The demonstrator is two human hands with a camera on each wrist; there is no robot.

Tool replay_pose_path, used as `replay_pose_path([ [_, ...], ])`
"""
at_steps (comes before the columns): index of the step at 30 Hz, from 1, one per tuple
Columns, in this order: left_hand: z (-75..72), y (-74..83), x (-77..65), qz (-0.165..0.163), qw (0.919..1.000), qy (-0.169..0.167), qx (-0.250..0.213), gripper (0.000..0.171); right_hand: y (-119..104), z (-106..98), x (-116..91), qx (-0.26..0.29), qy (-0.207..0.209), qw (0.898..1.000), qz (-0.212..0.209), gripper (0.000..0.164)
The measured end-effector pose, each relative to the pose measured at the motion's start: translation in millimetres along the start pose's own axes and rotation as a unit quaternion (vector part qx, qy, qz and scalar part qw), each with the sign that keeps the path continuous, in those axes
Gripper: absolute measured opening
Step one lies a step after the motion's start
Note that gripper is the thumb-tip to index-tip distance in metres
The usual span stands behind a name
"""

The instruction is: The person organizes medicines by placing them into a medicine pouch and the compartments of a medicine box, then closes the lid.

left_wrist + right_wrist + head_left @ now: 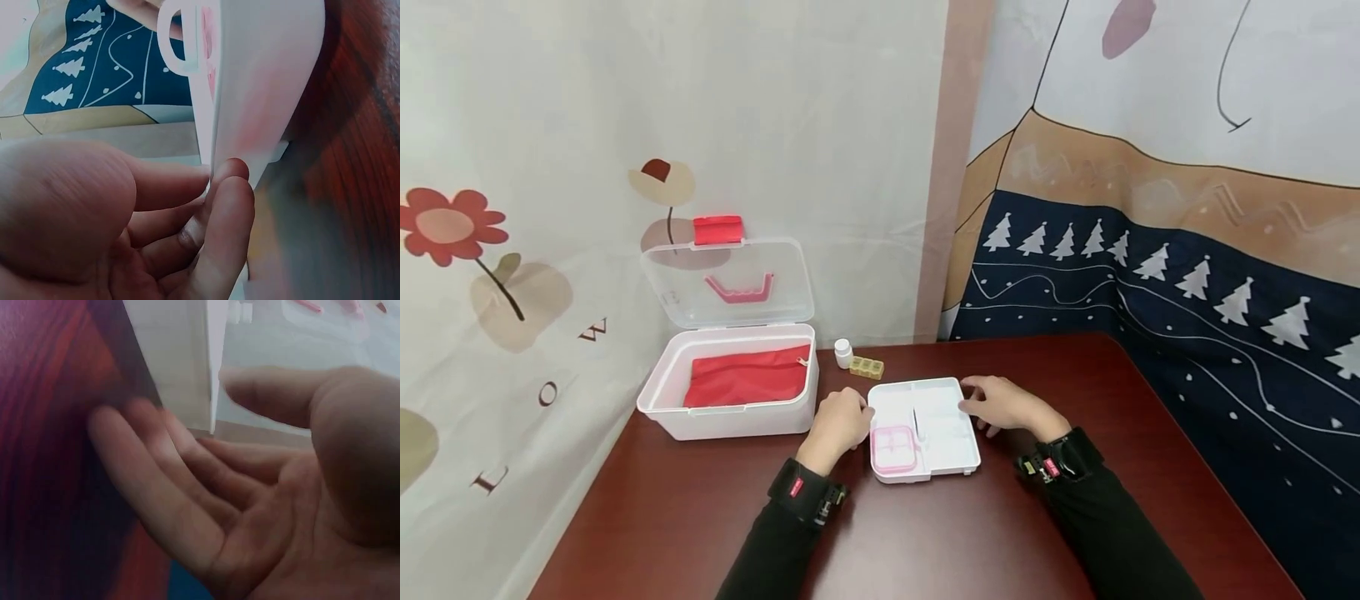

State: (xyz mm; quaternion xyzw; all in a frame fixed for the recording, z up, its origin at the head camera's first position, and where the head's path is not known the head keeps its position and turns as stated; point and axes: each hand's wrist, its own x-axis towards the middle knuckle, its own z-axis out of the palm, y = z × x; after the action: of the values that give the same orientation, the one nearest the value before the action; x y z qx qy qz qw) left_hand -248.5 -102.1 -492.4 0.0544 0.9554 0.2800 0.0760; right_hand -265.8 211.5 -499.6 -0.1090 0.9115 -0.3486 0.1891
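A shallow white divided case [946,433] lies in front of me on the table, with a small pink-framed square [893,449] at its near left corner. At its left side, my left hand [841,418] pinches the edge between thumb and fingers; the left wrist view shows the thumb [172,185] on one face of the wall and fingertips [234,187] on the other. My right hand [1006,404] is at the far right corner. In the right wrist view its fingers [156,481] are loosely extended under the case, with the thumb [269,390] beside the rim.
Back left stands a white storage box [737,421] with its clear lid [730,287] raised, a red zip pouch [748,377] inside. Behind the case are a small white bottle [843,353] and a yellowish pill organizer [867,367]. Printed curtains border the brown table [925,542].
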Motion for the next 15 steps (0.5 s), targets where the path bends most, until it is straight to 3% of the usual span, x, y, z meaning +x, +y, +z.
replay_pose_path([
  [4,4.1,-1.5,-1.1,-0.003,1.0,-0.004,-0.003,0.025,5.2,4.5,1.0,0.045,-0.035,0.998,0.001,0.072],
  [15,4.7,-1.6,0.9,0.006,1.0,0.001,0.007,0.029,13.3,1.3,3.9,0.101,-0.058,0.993,-0.001,0.073],
])
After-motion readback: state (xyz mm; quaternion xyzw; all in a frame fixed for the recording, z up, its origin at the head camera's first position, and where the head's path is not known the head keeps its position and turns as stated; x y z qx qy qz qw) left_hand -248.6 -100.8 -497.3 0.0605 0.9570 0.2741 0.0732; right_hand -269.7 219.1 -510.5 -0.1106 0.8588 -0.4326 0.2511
